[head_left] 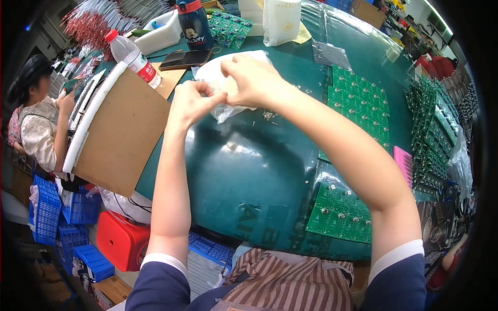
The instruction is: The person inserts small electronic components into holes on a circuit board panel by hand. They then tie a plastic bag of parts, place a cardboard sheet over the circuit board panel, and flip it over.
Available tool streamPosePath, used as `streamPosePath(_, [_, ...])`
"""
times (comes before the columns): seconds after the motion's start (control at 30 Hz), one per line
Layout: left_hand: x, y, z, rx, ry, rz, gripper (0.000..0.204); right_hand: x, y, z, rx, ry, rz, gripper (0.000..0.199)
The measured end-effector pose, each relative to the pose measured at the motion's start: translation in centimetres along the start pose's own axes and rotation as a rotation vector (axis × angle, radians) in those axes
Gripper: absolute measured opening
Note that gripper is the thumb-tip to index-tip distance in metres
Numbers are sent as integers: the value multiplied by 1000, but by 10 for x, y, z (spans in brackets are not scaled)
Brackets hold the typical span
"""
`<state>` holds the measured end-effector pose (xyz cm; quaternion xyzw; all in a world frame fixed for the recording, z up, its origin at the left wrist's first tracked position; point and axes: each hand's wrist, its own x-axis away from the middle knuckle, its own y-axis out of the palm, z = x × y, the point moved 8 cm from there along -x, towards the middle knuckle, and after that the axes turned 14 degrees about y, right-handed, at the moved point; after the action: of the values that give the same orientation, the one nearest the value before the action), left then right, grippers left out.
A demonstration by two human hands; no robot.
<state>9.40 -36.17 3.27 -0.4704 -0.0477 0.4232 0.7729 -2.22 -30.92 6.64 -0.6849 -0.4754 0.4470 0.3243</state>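
Observation:
My left hand [193,101] and my right hand [250,80] meet at the far middle of the green table, above a white plastic bag [211,71]. The fingers of my left hand are pinched together. My right thumb and curled fingers close in beside the left fingertips. Whatever they grip is too small or too hidden to name. Small pale pieces [268,115] lie scattered on the table, just below my right wrist. To the right lies a green circuit board panel [359,98] with several small round parts on it, and a similar board panel [340,213] lies nearer, beside my right forearm.
A bottle with a red cap [136,59], a phone [185,59] and a dark flask [195,26] stand or lie at the far left. A brown board [122,129] edges the left side. Stacked circuit boards [436,129] rise at the right. A co-worker [41,114] sits at left.

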Motion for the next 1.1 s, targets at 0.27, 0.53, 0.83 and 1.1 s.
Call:
streamPosePath(0.27, [6, 18, 5, -91, -32, -200, 36, -23, 8, -23, 452, 48, -40, 25])
streamPosePath(0.53, [7, 7, 29, -134, 95, -79, 27, -52, -14, 13, 439, 56, 204, 15])
streamPosePath(0.83, [9, 10, 42, -275, 178, -36, 26, -82, -10, 40, 397, 194, 195, 16])
streamPosePath(1.1, [11, -14, 39, -162, 171, 115, 22, -91, -20, 46, 371, 208, 176, 20])
